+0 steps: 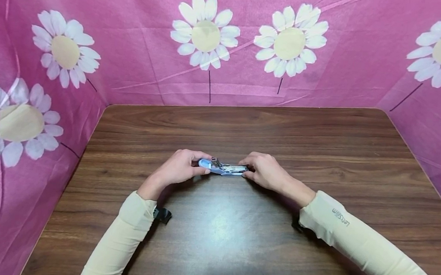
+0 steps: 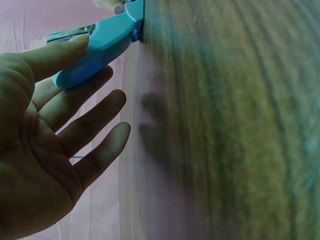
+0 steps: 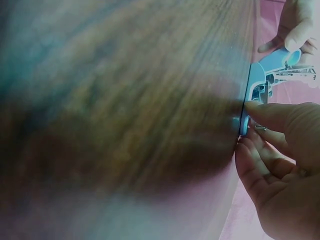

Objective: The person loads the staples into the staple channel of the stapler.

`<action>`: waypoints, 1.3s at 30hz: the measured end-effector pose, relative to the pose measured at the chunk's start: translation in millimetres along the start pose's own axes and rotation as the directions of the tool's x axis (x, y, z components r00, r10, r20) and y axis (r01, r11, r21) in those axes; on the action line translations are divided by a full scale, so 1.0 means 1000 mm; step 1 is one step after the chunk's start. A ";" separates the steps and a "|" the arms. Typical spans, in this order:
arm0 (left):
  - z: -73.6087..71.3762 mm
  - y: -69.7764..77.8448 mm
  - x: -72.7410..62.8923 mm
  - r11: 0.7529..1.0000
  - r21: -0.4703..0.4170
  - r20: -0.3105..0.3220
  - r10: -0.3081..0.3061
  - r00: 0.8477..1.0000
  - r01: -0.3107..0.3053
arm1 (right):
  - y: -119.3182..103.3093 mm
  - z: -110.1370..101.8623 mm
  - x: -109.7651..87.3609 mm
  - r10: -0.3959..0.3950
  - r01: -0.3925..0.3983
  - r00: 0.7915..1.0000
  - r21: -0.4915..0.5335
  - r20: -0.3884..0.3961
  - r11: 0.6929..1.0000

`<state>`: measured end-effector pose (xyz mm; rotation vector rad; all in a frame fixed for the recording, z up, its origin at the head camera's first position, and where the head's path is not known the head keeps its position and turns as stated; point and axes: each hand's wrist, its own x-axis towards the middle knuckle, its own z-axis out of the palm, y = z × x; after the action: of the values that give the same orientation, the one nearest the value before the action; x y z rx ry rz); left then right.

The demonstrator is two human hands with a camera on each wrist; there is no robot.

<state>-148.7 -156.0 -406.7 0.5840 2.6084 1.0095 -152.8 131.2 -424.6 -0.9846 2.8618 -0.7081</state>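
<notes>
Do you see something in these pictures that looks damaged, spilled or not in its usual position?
Only the blue stapler looks unusual: held between the left hand and right hand, it is opened wide, its metal insides exposed. That may be deliberate. I see no spill or clear damage.

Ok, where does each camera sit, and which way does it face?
Head: on the head, facing forward and down at the table and blue stapler; left hand, right hand and sleeves show.
Left wrist: on that wrist, facing the stapler; left hand shows at image left.
Right wrist: on that wrist, facing the stapler; right hand near, left hand beyond.
Shared: both wrist views show the stapler.
</notes>
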 end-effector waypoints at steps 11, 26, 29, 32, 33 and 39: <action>0.001 0.000 0.001 1.000 -0.020 -0.003 -0.014 1.000 0.014 | 0.004 0.002 0.001 0.032 -0.031 0.999 0.047 -0.022 0.998; 0.000 0.004 0.001 1.000 -0.005 -0.016 -0.023 1.000 0.023 | 0.005 0.004 0.001 0.032 -0.029 0.999 0.068 -0.042 0.997; 0.000 0.006 0.001 1.000 0.006 -0.016 -0.027 1.000 0.027 | 0.006 0.005 0.001 0.029 -0.025 0.998 0.070 -0.051 0.997; 0.000 0.008 0.001 0.999 0.019 -0.012 -0.031 0.999 0.031 | 0.006 0.006 0.001 0.027 -0.022 0.998 0.082 -0.062 0.996; -0.001 0.008 0.002 0.999 0.023 -0.011 -0.031 0.999 0.032 | 0.007 0.006 0.001 0.028 -0.022 0.997 0.087 -0.066 0.996; -0.001 0.010 0.003 0.999 0.030 -0.014 -0.020 1.000 0.021 | 0.007 0.007 0.001 0.036 -0.027 0.996 0.112 -0.078 0.993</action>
<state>-148.8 -148.5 -399.0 0.5580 2.6400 0.9731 -156.9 132.5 -434.2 -0.9148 2.8608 -0.9124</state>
